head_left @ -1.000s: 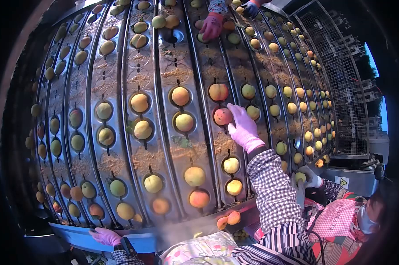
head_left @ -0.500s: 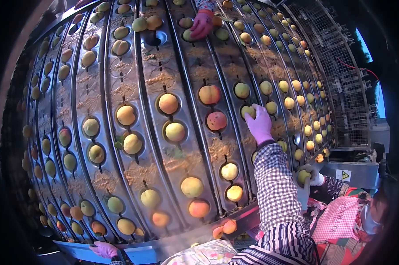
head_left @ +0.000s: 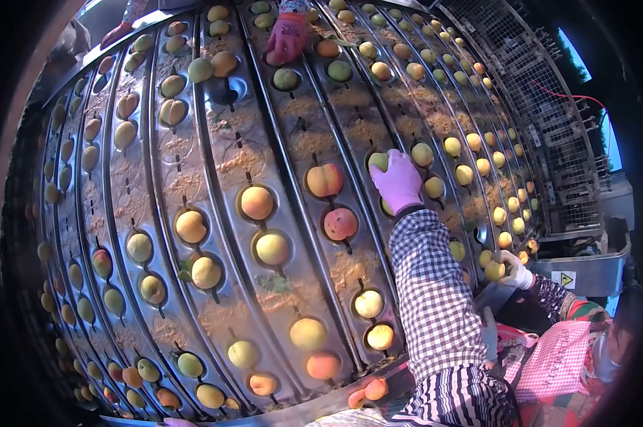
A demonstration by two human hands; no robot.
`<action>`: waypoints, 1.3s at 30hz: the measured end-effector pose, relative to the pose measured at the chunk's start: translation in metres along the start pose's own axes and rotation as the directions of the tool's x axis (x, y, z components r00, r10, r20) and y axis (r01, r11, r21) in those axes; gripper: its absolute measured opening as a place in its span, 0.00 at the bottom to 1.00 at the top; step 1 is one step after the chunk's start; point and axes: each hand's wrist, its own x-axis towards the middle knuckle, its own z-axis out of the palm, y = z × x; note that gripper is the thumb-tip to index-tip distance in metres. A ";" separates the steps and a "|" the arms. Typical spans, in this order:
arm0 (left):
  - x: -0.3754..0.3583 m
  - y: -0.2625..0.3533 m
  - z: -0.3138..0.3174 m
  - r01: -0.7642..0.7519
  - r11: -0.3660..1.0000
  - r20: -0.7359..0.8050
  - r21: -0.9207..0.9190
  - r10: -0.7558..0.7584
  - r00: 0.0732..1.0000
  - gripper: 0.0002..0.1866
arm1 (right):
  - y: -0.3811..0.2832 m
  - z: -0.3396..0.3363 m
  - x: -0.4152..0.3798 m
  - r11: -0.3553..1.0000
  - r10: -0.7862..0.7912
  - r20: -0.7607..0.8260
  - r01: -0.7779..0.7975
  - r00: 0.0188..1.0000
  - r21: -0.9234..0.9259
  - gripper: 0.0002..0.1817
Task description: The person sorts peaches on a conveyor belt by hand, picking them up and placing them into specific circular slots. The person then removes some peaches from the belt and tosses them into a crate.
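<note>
My right hand, in a purple glove, reaches over the metal tray conveyor. Its fingers close around a greenish peach that sits in a cup. Part of another peach shows beneath the wrist. To the left are a red-orange peach and a spotted red peach in their cups. Only a sliver of my left hand, also in a purple glove, shows at the bottom edge; its fingers are hidden.
A co-worker's pink-gloved hand touches a peach at the far side. At right, another person's white-gloved hand holds a yellow peach. Two loose peach pieces lie on the near ledge. A wire-mesh guard stands at right.
The view has shifted, so the far trays sit lower in the picture. My right hand stays at the greenish peach, turned more over it. My left hand has nearly left the view.
</note>
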 end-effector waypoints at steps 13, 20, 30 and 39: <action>0.002 0.017 -0.018 0.438 0.864 0.122 -0.248 -0.421 0.899 0.32 | -0.078 -0.011 -0.047 0.844 -0.450 -0.216 0.491 0.867 0.215 0.28; -0.001 0.031 -0.031 0.458 0.859 0.120 -0.229 -0.442 0.889 0.32 | -0.181 0.029 -0.103 0.790 -0.612 0.166 0.610 0.774 0.066 0.27; -0.004 0.020 -0.013 0.417 0.864 0.095 -0.281 -0.407 0.908 0.32 | -0.174 0.038 -0.115 0.861 -0.469 0.114 0.425 0.876 0.277 0.32; -0.006 0.032 -0.034 0.425 0.859 0.145 -0.286 -0.400 0.905 0.33 | -0.186 0.045 -0.136 0.892 -0.439 -0.023 0.439 0.898 0.102 0.33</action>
